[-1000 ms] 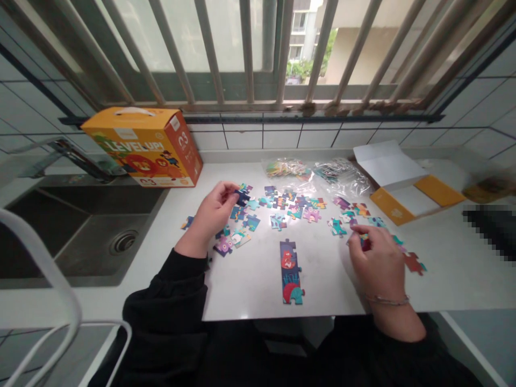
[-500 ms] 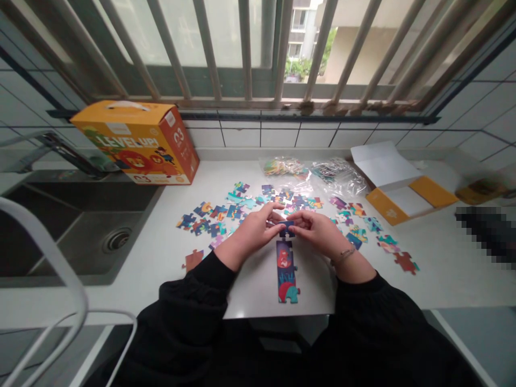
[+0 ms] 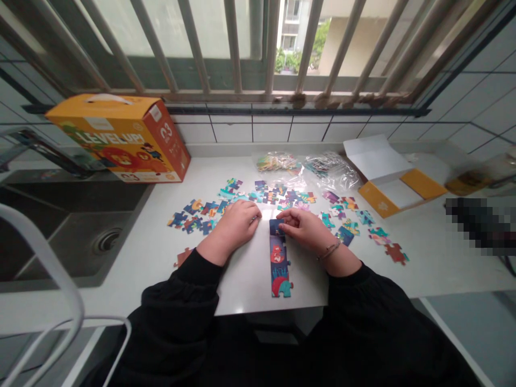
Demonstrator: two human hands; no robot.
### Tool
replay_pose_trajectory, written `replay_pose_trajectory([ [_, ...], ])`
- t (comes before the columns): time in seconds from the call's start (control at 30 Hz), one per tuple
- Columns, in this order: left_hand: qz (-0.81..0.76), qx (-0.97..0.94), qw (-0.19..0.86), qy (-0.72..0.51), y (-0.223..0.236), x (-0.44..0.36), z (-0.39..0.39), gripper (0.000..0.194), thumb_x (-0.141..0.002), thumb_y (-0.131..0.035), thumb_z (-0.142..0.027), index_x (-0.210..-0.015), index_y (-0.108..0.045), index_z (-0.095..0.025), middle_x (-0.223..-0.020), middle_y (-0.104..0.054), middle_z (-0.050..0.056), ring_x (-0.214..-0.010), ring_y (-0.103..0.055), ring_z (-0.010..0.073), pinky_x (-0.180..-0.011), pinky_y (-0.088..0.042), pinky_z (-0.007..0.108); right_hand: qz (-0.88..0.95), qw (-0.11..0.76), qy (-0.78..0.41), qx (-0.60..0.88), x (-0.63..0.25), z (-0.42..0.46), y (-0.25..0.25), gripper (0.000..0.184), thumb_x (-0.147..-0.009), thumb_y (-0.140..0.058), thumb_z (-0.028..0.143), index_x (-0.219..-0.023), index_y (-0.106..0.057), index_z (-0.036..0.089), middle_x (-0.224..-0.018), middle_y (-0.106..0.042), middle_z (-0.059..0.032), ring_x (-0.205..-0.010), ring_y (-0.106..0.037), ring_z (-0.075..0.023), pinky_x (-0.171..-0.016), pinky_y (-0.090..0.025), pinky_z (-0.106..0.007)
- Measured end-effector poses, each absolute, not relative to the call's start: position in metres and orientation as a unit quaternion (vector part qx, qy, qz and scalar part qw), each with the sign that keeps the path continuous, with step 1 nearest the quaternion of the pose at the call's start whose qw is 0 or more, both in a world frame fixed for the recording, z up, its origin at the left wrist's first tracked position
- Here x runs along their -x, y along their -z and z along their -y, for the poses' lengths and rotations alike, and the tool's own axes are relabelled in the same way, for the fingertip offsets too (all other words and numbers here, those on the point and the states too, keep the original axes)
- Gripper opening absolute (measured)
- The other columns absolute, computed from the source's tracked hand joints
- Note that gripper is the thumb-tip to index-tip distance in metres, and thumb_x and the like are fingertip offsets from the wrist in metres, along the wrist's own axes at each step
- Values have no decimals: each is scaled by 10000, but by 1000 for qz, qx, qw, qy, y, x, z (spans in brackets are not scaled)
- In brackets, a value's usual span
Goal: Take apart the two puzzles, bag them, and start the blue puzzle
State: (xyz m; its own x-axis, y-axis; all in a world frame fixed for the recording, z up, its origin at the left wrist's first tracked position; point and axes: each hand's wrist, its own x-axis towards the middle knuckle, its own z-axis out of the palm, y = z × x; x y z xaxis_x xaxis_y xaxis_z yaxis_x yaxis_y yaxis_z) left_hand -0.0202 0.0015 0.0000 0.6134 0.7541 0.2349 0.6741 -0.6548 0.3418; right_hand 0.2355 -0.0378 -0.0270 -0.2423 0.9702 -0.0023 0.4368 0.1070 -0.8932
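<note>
A short column of joined puzzle pieces (image 3: 279,263) lies on the white counter (image 3: 250,274) in front of me. My right hand (image 3: 304,228) presses a dark blue puzzle piece (image 3: 275,226) against the top of that column, fingers pinched on it. My left hand (image 3: 237,223) rests curled on the counter just left of the piece, fingertips close to it. Loose colourful pieces (image 3: 201,209) are scattered behind and to both sides of my hands.
An orange puzzle box (image 3: 121,137) stands at the back left beside a steel sink (image 3: 60,226). Two clear bags of pieces (image 3: 306,164) lie near the wall. An open yellow and white carton (image 3: 393,177) sits at the right. A white chair frame (image 3: 48,279) is at lower left.
Both hands have come down with the blue piece, from just above the column's top to resting against it. My left hand has slipped off the piece. The view shifted slightly.
</note>
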Motion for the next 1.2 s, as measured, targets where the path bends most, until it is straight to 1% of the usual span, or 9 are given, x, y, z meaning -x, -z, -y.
replay_pose_trajectory([
  [0.1,-352,-900,151,-211,2,20,0,65,-997,-721,-204,-1058,-743,-212,-1213,-758,96,-1200,-670,295,-1101,-516,486,689,313,-379,533,-234,39,25,222,-921,-752,247,-1142,-747,223,-862,-755,-4,-766,-690,-177,-733,-546,-316],
  [0.27,-308,-909,184,-212,2,19,0,253,-948,-862,-326,-1121,-721,-208,-1197,-733,95,-1186,-656,297,-1058,-533,469,711,291,-347,537,-234,40,18,181,-914,-777,210,-1091,-739,220,-749,-665,45,-665,-601,-145,-646,-467,-279],
  [0.43,-295,-912,191,-213,3,19,-1,328,-928,-896,-401,-1155,-731,-230,-1214,-710,85,-1185,-638,292,-1039,-524,452,727,260,-303,559,-234,40,15,203,-913,-793,190,-1108,-747,229,-755,-665,48,-646,-572,-136,-637,-428,-275],
  [0.57,-271,-924,196,-184,10,17,-2,277,-922,-903,-420,-1107,-790,-249,-1191,-708,78,-1117,-646,271,-984,-517,421,745,241,-272,559,-234,41,14,224,-900,-821,169,-1106,-754,224,-841,-690,24,-695,-588,-144,-682,-451,-287],
  [0.73,-272,-928,192,-168,11,16,-1,225,-948,-878,-416,-1109,-841,-264,-1161,-704,81,-1083,-642,259,-955,-508,405,779,245,-211,537,-235,42,17,218,-892,-889,212,-1085,-787,223,-1112,-702,-65,-954,-669,-206,-878,-535,-349],
  [0.87,-279,-927,196,-156,7,16,0,210,-944,-885,-406,-1096,-860,-263,-1136,-714,83,-1069,-647,257,-937,-506,394,788,242,-213,524,-236,42,19,188,-915,-868,203,-1087,-795,229,-1117,-705,-67,-1054,-688,-231,-949,-549,-370],
  [0.97,-283,-925,202,-151,6,15,1,199,-937,-893,-409,-1080,-869,-272,-1134,-721,80,-1062,-652,254,-938,-503,395,791,238,-224,517,-238,41,19,213,-925,-833,153,-1118,-803,239,-1120,-712,-60,-1038,-692,-221,-938,-551,-365],
  [1.07,-279,-926,204,-151,7,15,1,169,-938,-893,-408,-1053,-876,-287,-1115,-726,70,-1034,-655,245,-914,-489,389,783,236,-234,525,-240,41,19,241,-927,-816,123,-1137,-813,243,-1121,-706,-55,-954,-676,-199,-892,-550,-362],
  [1.2,-269,-929,202,-157,10,15,1,124,-945,-887,-390,-1032,-882,-302,-1092,-732,56,-1015,-650,232,-902,-468,384,780,232,-235,532,-240,42,19,221,-927,-851,179,-1138,-812,235,-1124,-687,-60,-962,-669,-203,-910,-546,-370],
])
